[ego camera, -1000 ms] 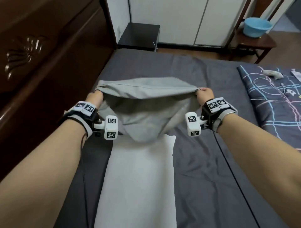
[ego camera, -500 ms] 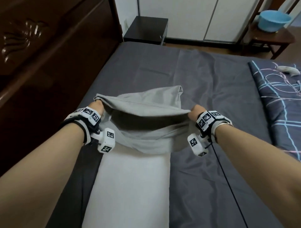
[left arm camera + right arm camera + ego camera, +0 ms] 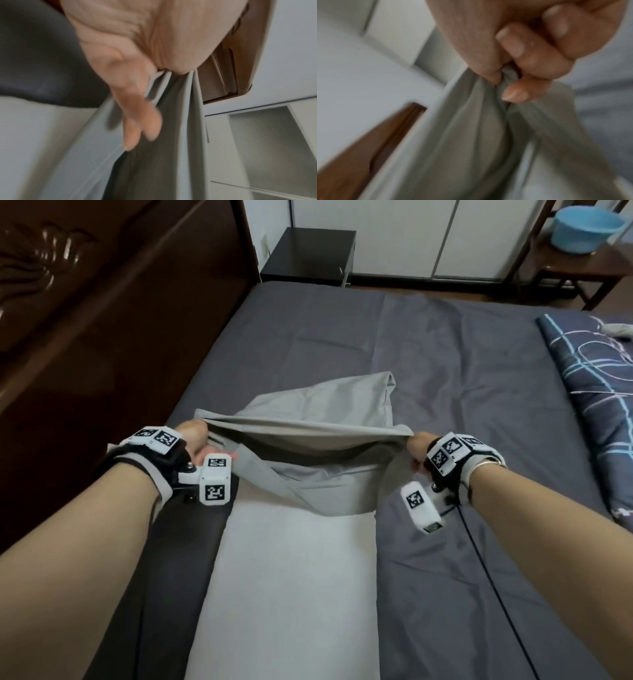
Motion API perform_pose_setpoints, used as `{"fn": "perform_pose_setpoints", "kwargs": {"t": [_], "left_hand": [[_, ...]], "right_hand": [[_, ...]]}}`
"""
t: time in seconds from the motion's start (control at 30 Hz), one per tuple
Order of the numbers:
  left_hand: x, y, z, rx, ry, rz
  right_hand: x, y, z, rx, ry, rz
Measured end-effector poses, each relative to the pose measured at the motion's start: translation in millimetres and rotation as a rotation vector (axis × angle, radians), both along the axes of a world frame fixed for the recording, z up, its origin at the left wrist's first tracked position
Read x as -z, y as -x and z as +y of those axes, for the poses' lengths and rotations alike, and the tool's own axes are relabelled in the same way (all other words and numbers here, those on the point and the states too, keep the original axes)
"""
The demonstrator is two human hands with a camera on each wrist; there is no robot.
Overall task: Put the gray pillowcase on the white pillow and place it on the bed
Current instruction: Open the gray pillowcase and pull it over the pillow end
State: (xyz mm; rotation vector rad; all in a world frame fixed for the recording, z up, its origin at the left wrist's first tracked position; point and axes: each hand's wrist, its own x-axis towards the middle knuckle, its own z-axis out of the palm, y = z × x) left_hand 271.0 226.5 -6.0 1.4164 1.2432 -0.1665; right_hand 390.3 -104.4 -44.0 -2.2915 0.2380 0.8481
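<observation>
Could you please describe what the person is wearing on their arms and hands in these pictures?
Both forearms are bare, without sleeves. The left hand and right hand each carry a black-and-white wrist strap with square black-and-white coded markers, plus a white boxy camera block bearing the same markers. A thin black cable trails from the right strap.

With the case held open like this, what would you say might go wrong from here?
1. The gray fabric pillowcase covers only the far end of the white rectangular pillow, so its lower hem may bunch there instead of sliding on.
2. The left hand seems to hold its corner with some fingers extended; that side could slip under a firm pull, unlike the right hand, which grips its corner.
</observation>
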Motion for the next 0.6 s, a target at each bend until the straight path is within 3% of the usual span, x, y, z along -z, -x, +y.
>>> {"fn": "perform_pose_setpoints", "kwargs": {"t": [0.07,0.2,0.4,0.47,0.6], "left_hand": [[5,-9,2,-0.084,0.182,-0.073],[-1,-38,6,-0.089,0.097,-0.261],[-30,-75,33,-0.156,-0.12,-0.606],[-17,-74,35,-0.046,-0.127,-0.58],[49,-44,23,0.19,-0.029,-0.206]], "right_hand": [[9,-3,9,0.127,-0.208,0.042],[14,-26,30,0.537,-0.502,0.024],[-38,-50,53,0.574,-0.893,-0.331],[-25,-51,54,0.453,-0.782,-0.3],[41,-27,52,0.252,-0.39,-0.087]]}}
